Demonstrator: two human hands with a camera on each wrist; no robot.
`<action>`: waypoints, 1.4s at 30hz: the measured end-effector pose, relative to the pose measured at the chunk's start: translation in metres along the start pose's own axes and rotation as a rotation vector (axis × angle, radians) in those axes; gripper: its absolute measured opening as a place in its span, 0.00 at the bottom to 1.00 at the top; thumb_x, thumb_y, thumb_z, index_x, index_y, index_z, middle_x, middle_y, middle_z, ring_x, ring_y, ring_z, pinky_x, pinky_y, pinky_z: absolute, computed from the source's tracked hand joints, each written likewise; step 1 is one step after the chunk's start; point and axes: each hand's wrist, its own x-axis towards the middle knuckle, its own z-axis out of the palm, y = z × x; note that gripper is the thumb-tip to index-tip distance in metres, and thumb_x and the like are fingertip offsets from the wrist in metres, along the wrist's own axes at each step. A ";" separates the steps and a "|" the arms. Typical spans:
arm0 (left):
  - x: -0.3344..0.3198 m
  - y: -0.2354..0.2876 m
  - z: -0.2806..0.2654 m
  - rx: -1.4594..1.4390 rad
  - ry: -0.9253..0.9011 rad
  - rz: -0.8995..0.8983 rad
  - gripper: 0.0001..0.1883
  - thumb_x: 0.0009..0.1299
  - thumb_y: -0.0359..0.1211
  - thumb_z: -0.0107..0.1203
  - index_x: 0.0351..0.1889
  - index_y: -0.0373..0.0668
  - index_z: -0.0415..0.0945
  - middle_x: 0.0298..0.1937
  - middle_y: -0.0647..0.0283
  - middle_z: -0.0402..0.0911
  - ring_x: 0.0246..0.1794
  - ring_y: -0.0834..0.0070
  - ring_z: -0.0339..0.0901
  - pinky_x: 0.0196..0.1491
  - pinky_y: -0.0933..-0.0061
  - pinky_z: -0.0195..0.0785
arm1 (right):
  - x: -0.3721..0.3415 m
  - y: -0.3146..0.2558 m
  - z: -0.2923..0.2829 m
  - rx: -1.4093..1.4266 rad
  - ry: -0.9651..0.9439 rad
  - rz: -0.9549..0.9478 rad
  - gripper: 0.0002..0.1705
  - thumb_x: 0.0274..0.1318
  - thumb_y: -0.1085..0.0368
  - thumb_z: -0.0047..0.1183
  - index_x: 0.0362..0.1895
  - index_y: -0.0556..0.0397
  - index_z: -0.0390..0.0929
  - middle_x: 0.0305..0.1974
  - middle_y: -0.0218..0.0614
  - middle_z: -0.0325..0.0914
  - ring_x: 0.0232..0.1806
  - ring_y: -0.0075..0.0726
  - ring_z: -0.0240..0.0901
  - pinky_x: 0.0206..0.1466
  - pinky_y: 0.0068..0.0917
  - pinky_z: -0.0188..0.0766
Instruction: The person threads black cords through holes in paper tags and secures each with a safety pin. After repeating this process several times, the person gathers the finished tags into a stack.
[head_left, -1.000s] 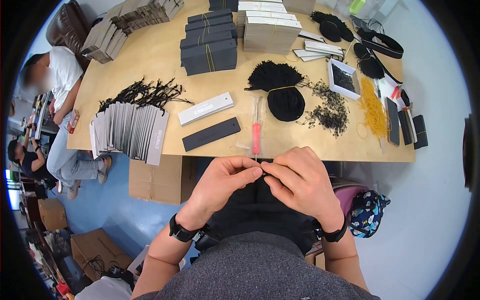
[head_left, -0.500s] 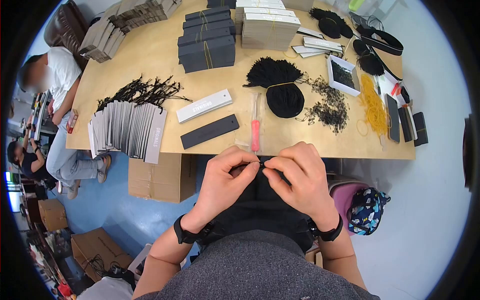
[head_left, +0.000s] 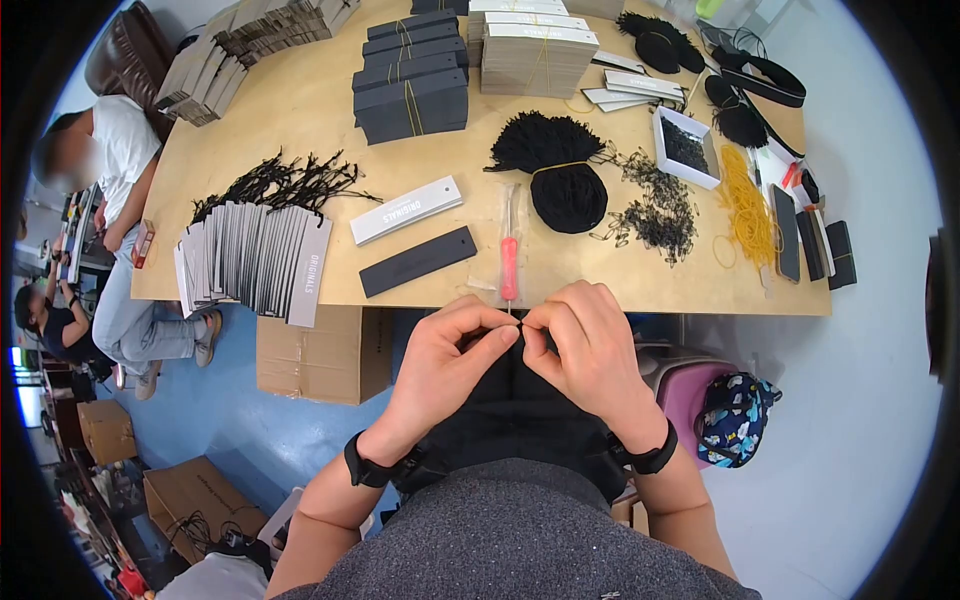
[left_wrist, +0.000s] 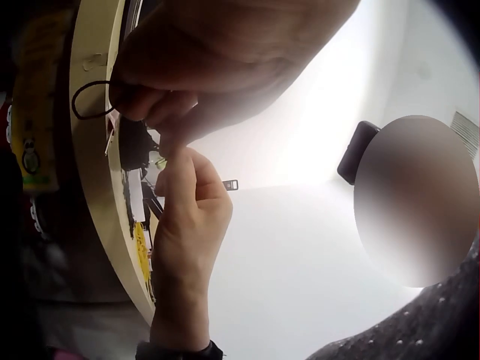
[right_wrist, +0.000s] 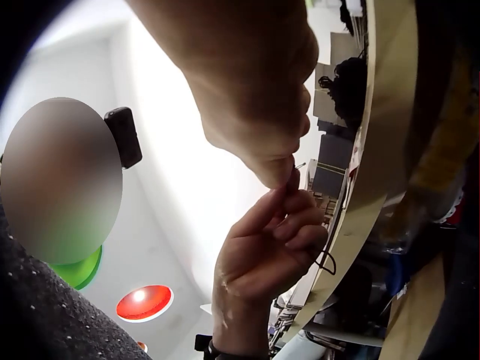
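In the head view, the left hand (head_left: 448,362) and right hand (head_left: 588,350) meet fingertip to fingertip just off the table's front edge. A tiny dark piece shows between their pinched fingers, mostly hidden. From the left hand (right_wrist: 259,259) a thin black cord loop (right_wrist: 327,262) hangs out, seen in the right wrist view; the left wrist view shows the same loop (left_wrist: 91,100) beside that hand. The right hand (left_wrist: 187,225) has thumb and forefinger pressed together at the left fingertips. Beyond them lies a red-handled tool (head_left: 509,262).
On the table (head_left: 400,285) are strung tags (head_left: 250,262), a white tag (head_left: 407,210), a dark tag (head_left: 418,262), a black cord bundle (head_left: 568,198), small black clips (head_left: 655,220), a white box (head_left: 686,180), yellow bands (head_left: 745,215) and banded stacks (head_left: 412,106). Another person (head_left: 125,150) sits at left.
The right hand has shifted left, and its fingertips now meet the left hand's. A second ago its fingers were more spread. The left hand has moved little over the last half second.
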 end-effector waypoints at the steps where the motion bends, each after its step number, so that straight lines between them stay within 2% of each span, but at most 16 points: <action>1: 0.000 0.000 -0.002 0.000 0.000 -0.001 0.05 0.70 0.27 0.62 0.41 0.36 0.83 0.31 0.71 0.73 0.30 0.87 0.65 0.33 0.82 0.58 | 0.000 0.002 0.000 0.030 -0.007 0.015 0.14 0.39 0.75 0.64 0.31 0.53 0.73 0.30 0.35 0.69 0.30 0.43 0.69 0.35 0.35 0.66; 3: 0.000 -0.001 -0.004 -0.061 -0.051 -0.089 0.07 0.71 0.29 0.61 0.44 0.36 0.84 0.32 0.71 0.76 0.30 0.87 0.66 0.35 0.82 0.60 | 0.000 0.004 0.001 0.060 -0.014 0.032 0.15 0.38 0.75 0.64 0.31 0.52 0.71 0.30 0.36 0.69 0.30 0.44 0.69 0.35 0.35 0.66; 7: 0.001 0.002 -0.003 -0.192 -0.063 -0.130 0.09 0.72 0.29 0.61 0.47 0.35 0.84 0.32 0.72 0.78 0.30 0.87 0.66 0.35 0.82 0.60 | -0.001 0.004 0.000 0.093 -0.027 0.074 0.15 0.38 0.76 0.63 0.31 0.53 0.70 0.30 0.37 0.69 0.31 0.45 0.69 0.36 0.36 0.67; 9: 0.002 0.011 -0.005 -0.405 -0.100 -0.311 0.10 0.72 0.30 0.61 0.48 0.34 0.84 0.32 0.73 0.79 0.29 0.88 0.65 0.33 0.84 0.58 | -0.002 0.004 -0.001 0.097 -0.024 0.080 0.16 0.38 0.76 0.63 0.31 0.53 0.70 0.30 0.37 0.69 0.31 0.45 0.69 0.36 0.37 0.67; 12: 0.002 0.004 -0.008 -0.471 -0.136 -0.348 0.11 0.72 0.30 0.61 0.48 0.35 0.84 0.33 0.72 0.81 0.30 0.91 0.66 0.31 0.86 0.55 | -0.003 0.003 -0.002 0.092 -0.012 0.084 0.16 0.38 0.76 0.63 0.31 0.52 0.70 0.30 0.37 0.69 0.31 0.45 0.70 0.37 0.36 0.67; 16: 0.002 0.000 -0.009 -0.524 -0.159 -0.334 0.11 0.72 0.30 0.60 0.48 0.36 0.84 0.35 0.71 0.83 0.31 0.93 0.67 0.30 0.88 0.52 | -0.005 0.005 0.002 0.086 0.052 0.080 0.16 0.36 0.77 0.62 0.31 0.52 0.71 0.30 0.35 0.70 0.30 0.44 0.70 0.36 0.36 0.68; 19: 0.002 0.004 -0.007 -0.443 -0.129 -0.321 0.11 0.72 0.29 0.60 0.49 0.35 0.84 0.37 0.70 0.84 0.33 0.91 0.70 0.33 0.88 0.58 | -0.009 0.008 0.000 0.132 0.075 0.134 0.16 0.35 0.77 0.62 0.31 0.52 0.71 0.30 0.35 0.71 0.29 0.43 0.71 0.33 0.35 0.68; 21: 0.001 0.005 -0.007 -0.461 -0.132 -0.294 0.10 0.72 0.28 0.59 0.49 0.35 0.83 0.40 0.69 0.84 0.37 0.90 0.73 0.40 0.86 0.64 | -0.010 0.007 -0.001 0.180 0.052 0.189 0.16 0.35 0.77 0.62 0.31 0.53 0.72 0.30 0.34 0.71 0.29 0.42 0.71 0.32 0.35 0.68; 24: 0.001 0.009 -0.005 -0.446 -0.131 -0.290 0.10 0.72 0.27 0.58 0.49 0.35 0.83 0.42 0.68 0.84 0.41 0.88 0.75 0.47 0.85 0.67 | -0.009 0.008 -0.005 0.208 0.060 0.188 0.16 0.36 0.77 0.63 0.32 0.53 0.72 0.30 0.34 0.71 0.28 0.40 0.71 0.31 0.34 0.69; 28: 0.002 0.010 -0.006 -0.468 -0.145 -0.295 0.10 0.73 0.28 0.58 0.49 0.35 0.83 0.41 0.68 0.84 0.41 0.87 0.75 0.47 0.85 0.67 | -0.009 0.007 -0.006 0.217 0.054 0.191 0.15 0.37 0.78 0.63 0.31 0.54 0.72 0.30 0.35 0.71 0.28 0.39 0.71 0.32 0.33 0.69; 30: 0.003 0.015 -0.002 -0.434 -0.083 -0.270 0.09 0.71 0.27 0.60 0.47 0.35 0.83 0.31 0.74 0.77 0.28 0.90 0.63 0.31 0.86 0.53 | -0.009 0.006 -0.007 0.225 0.050 0.198 0.15 0.37 0.78 0.62 0.31 0.54 0.72 0.30 0.35 0.71 0.28 0.39 0.71 0.32 0.33 0.70; 33: 0.002 0.010 0.000 -0.419 -0.034 -0.258 0.08 0.71 0.25 0.61 0.46 0.35 0.84 0.31 0.73 0.78 0.32 0.88 0.70 0.35 0.86 0.60 | -0.010 0.006 -0.007 0.257 0.048 0.224 0.15 0.37 0.78 0.62 0.31 0.54 0.72 0.30 0.35 0.71 0.28 0.38 0.71 0.31 0.33 0.70; 37: 0.000 0.012 -0.004 -0.381 -0.016 -0.225 0.06 0.70 0.24 0.61 0.43 0.34 0.84 0.31 0.72 0.78 0.37 0.86 0.74 0.40 0.86 0.63 | -0.012 0.008 -0.008 0.238 0.050 0.231 0.14 0.39 0.78 0.62 0.31 0.54 0.72 0.30 0.35 0.70 0.27 0.38 0.71 0.30 0.32 0.70; 39: -0.001 0.016 -0.009 -0.095 0.020 -0.096 0.04 0.69 0.23 0.62 0.39 0.33 0.84 0.31 0.71 0.77 0.33 0.87 0.72 0.36 0.85 0.61 | -0.012 0.010 -0.013 0.241 0.057 0.245 0.13 0.40 0.77 0.61 0.31 0.54 0.72 0.30 0.36 0.70 0.27 0.38 0.71 0.30 0.32 0.70; 40: -0.001 0.015 -0.014 -0.092 0.020 -0.092 0.04 0.69 0.23 0.62 0.39 0.33 0.84 0.31 0.71 0.77 0.33 0.87 0.72 0.36 0.85 0.61 | -0.013 0.012 -0.020 0.229 0.031 0.303 0.12 0.41 0.77 0.61 0.31 0.55 0.72 0.30 0.36 0.70 0.26 0.38 0.71 0.30 0.32 0.70; 42: -0.001 0.014 -0.026 0.304 0.106 0.065 0.04 0.68 0.25 0.63 0.39 0.36 0.84 0.30 0.69 0.77 0.27 0.87 0.70 0.29 0.82 0.61 | -0.016 0.019 -0.029 0.176 -0.038 0.424 0.09 0.45 0.77 0.59 0.30 0.55 0.71 0.30 0.37 0.69 0.25 0.39 0.71 0.30 0.31 0.71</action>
